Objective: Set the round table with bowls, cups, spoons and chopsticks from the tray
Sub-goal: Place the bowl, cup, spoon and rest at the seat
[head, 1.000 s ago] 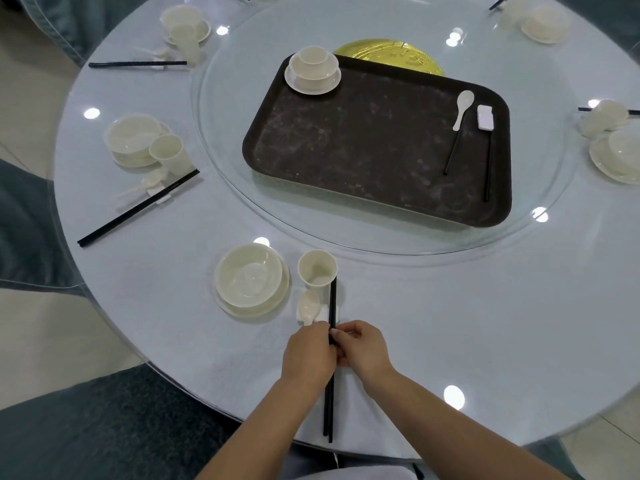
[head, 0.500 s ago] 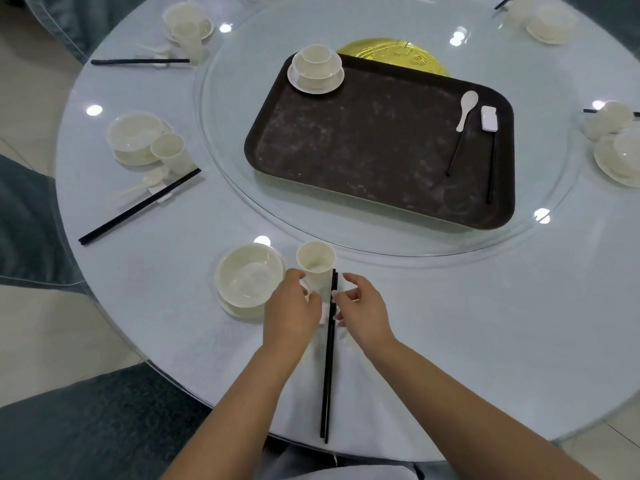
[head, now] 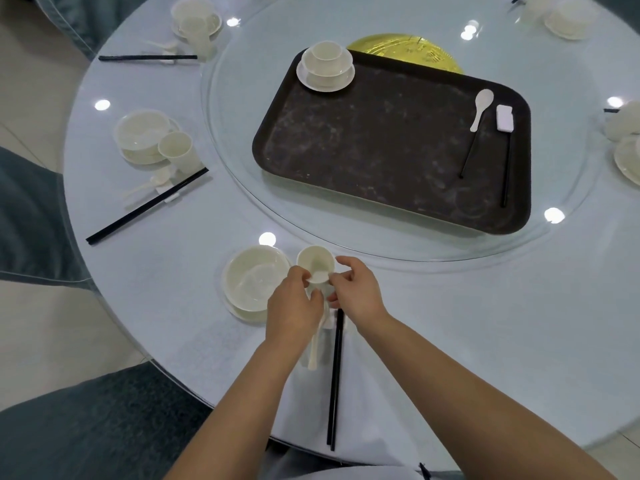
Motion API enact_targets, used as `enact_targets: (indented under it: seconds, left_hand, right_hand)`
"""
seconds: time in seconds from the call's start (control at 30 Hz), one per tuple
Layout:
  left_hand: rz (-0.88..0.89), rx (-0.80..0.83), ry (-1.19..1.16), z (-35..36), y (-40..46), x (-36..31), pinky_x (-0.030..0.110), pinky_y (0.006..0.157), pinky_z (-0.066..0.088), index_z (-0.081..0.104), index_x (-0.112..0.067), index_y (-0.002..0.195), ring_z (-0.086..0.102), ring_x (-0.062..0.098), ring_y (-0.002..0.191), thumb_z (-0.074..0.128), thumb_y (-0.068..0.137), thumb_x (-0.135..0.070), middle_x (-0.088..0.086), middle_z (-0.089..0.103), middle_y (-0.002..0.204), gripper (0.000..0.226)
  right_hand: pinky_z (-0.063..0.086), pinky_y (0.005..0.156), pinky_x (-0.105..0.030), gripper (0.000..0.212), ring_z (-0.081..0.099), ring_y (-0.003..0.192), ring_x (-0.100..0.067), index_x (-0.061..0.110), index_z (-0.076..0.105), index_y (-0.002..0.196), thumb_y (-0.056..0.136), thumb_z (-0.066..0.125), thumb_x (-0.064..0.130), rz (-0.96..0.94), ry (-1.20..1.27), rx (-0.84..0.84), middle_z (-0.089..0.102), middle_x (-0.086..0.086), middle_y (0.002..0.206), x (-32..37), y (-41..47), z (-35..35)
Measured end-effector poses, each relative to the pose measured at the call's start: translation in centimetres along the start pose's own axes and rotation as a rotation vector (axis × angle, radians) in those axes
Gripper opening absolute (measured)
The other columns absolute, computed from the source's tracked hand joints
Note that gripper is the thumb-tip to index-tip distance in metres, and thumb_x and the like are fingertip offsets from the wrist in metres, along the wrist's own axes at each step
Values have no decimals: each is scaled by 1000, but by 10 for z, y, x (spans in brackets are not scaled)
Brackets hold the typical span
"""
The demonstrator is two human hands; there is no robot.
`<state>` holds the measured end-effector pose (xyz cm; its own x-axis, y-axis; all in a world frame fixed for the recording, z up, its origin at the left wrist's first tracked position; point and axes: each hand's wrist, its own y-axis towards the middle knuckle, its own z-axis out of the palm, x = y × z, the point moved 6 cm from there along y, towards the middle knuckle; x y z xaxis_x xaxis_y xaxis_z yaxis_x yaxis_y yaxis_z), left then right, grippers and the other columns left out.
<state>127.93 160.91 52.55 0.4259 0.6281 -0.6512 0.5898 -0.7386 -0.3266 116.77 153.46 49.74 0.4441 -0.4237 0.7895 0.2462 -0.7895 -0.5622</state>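
Both hands now at the cup (head: 316,268) w/ a spoon (head: 316,341). Left hand (head: 294,306) pinches the spoon, its bowl raised at the cup's near rim; 0.5 s ago it sat lower by the cup. Right hand (head: 356,292) has fingers curled, fingertips touching cup & spoon; grip unclear. Chopsticks (head: 335,379) lie just right of the spoon, unmoved. Bowl (head: 254,282) just left of the cup. Tray (head: 381,150) beyond, on the glass turntable (head: 242,216).

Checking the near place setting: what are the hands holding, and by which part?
The left hand pinches the white spoon near its bowl end. Whether the right hand has a grip on it cannot be told.
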Motion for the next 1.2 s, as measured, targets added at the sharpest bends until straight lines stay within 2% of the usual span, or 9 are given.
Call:
enact_targets:
  seconds: [0.1,0.17,0.23,0.33,0.4,0.53,0.7,0.9,1.2]
  left_hand:
    - [20,4,0,-2,2,0,21,79,39,53,-19,124,61,16,101,56,92,-19,-2,65,114,32]
    - [39,-9,-28,-6,-2,1,19,71,38,51,-24,126,59,13,90,55,92,-20,-7,64,105,34]
    - [63,-29,-41,-10,-7,4,15,61,37,50,-29,117,58,8,77,56,92,-23,-12,62,94,27]
    - [59,-27,-14,-11,-19,16,15,55,38,44,-33,95,58,2,70,59,90,-30,-16,58,81,16]
    - [42,-21,4,-10,-28,28,15,54,37,46,-31,82,57,1,66,60,89,-34,-14,58,74,16]
    - [-50,20,7,-2,-46,59,20,53,38,49,-23,67,53,5,57,58,88,-44,-8,57,61,31]
    - [-179,148,-12,14,-58,93,23,56,40,54,-13,73,49,9,57,55,89,-48,-7,54,63,38]
    - [-198,182,-14,23,-62,99,21,57,37,57,-23,80,57,6,70,54,91,-49,-8,61,76,28]
    - [-174,190,15,25,-62,99,19,57,36,57,-23,78,56,4,70,52,93,-47,-8,61,77,28]
  right_hand:
    - [56,57,-26,27,66,64,-15,22,53,121,94,53,21,10,11,-26,65,-7,95,-4,-1,-6]
    - [51,52,-23,12,65,58,-12,23,56,106,94,54,26,10,-2,-54,67,-7,90,-14,-6,-15]
    - [51,50,-27,5,63,51,-10,23,55,92,93,56,29,19,-45,-60,68,-6,82,-31,-15,-24]
    - [54,48,-32,13,61,47,-11,20,55,84,90,61,30,42,-201,-31,66,-4,69,-63,-32,-32]
    - [55,51,-31,19,61,46,-11,18,54,82,87,62,35,46,-303,8,66,-2,61,-80,-45,-33]
    - [56,51,-32,33,63,45,-17,16,52,80,83,67,46,65,-322,63,67,-1,57,-97,-62,-27]
    - [55,46,-32,31,63,43,-19,18,50,85,85,66,45,75,-364,87,67,-5,58,-95,-63,-11]
    - [47,44,-22,19,57,40,-6,21,44,91,89,59,32,65,-418,88,67,-3,69,-96,-60,2]
    - [38,52,-22,15,62,68,-14,21,45,91,86,58,26,54,-466,62,67,-2,78,-96,-56,6]
